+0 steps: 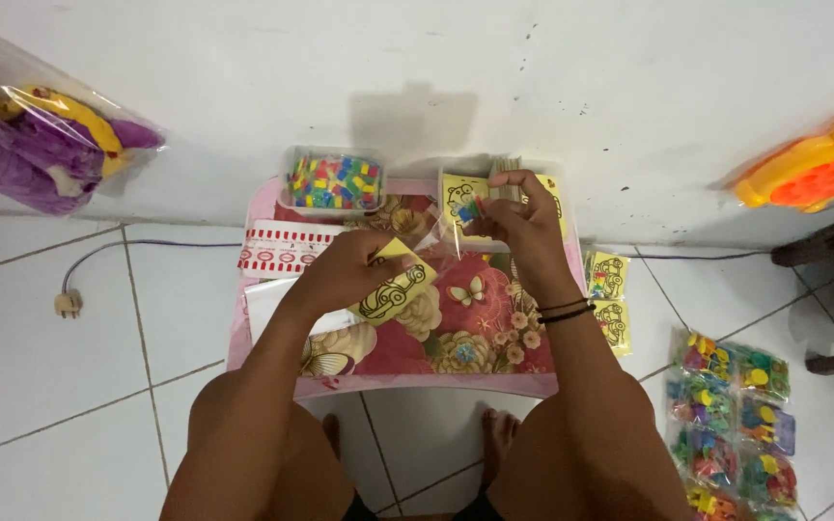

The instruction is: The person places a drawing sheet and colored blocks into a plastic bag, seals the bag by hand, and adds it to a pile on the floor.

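My left hand point(345, 275) pinches a yellow paper card printed with a black car outline point(393, 289) over the low pink floral surface point(456, 333). My right hand point(518, 217) is closed on a small clear plastic sleeve with coloured bits point(470, 210) near the back edge. I judge both light, thin and bendable, the sleeve slippery; edges give the best hold.

One head-worn camera looks steeply down, seemingly close, toward a wall point(629, 87).
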